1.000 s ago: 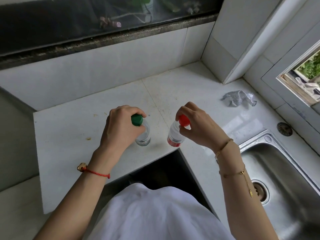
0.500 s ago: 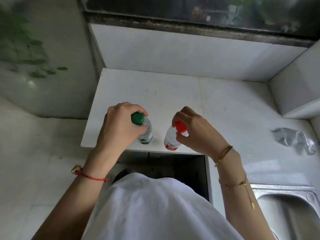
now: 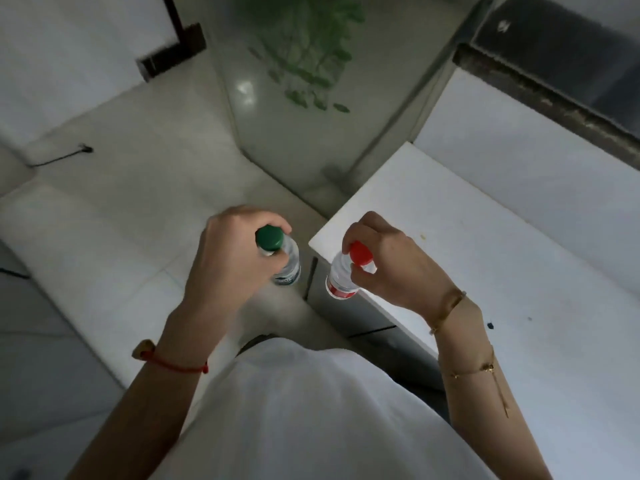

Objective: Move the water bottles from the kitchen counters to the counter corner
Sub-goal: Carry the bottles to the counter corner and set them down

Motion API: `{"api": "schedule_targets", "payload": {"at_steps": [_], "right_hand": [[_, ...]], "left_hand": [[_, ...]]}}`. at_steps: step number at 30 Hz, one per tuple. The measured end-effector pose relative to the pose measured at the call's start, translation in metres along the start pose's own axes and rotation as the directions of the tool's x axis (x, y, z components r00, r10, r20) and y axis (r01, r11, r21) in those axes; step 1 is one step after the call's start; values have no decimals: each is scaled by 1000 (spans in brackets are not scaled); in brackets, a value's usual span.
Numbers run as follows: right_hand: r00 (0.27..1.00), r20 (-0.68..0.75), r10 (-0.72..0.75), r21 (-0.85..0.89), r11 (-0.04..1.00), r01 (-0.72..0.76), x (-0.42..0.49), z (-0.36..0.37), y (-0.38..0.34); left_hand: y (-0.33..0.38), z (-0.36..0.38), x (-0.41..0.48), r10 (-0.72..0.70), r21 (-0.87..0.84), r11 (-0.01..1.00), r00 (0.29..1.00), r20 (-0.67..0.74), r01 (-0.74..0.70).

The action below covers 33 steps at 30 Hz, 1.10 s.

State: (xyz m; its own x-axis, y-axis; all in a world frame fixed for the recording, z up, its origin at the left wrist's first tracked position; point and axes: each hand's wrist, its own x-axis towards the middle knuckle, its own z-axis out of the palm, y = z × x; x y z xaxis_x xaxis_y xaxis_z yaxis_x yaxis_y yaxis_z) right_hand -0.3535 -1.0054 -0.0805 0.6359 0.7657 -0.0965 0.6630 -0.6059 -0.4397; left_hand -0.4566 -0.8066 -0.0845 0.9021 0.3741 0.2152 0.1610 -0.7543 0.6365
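My left hand grips a clear water bottle with a green cap by its neck; the bottle hangs in the air over the pale floor, left of the counter. My right hand pinches the neck of a second clear bottle with a red cap and a red label band. That bottle hangs at the left end of the white counter, over its edge. Both bottles are upright and lifted off any surface.
A glass panel with green leaf print stands beyond the counter's left end. A dark window ledge runs above the white backsplash. Pale floor tiles fill the left side. My white shirt covers the bottom.
The view has swung left, away from the sink and counter corner. Both hands have carried the bottles off the counter top; the green-capped one is now past the counter's left end, over the floor.
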Motion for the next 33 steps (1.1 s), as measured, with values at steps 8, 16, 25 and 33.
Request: {"api": "schedule_targets", "payload": {"at_steps": [8,16,25,33], "right_hand": [[960,125,-250,63,968,244,104,45,-90],[859,199,-471,93,882,462,186,84,-170],[720,309,-621,132,778,614,273,112,-231],[612,376,-695,164,700,695,379,126,-281]], "left_hand": [[-87,-87,-27,-215,39,974,967,-139,222],[-151,-144,-47,-430,33,890,863,-266,454],[-209,-182,-43,-567,-5,790,728,-385,613],[-271,-217,6,-649,-32,700,616,-447,714]]}}
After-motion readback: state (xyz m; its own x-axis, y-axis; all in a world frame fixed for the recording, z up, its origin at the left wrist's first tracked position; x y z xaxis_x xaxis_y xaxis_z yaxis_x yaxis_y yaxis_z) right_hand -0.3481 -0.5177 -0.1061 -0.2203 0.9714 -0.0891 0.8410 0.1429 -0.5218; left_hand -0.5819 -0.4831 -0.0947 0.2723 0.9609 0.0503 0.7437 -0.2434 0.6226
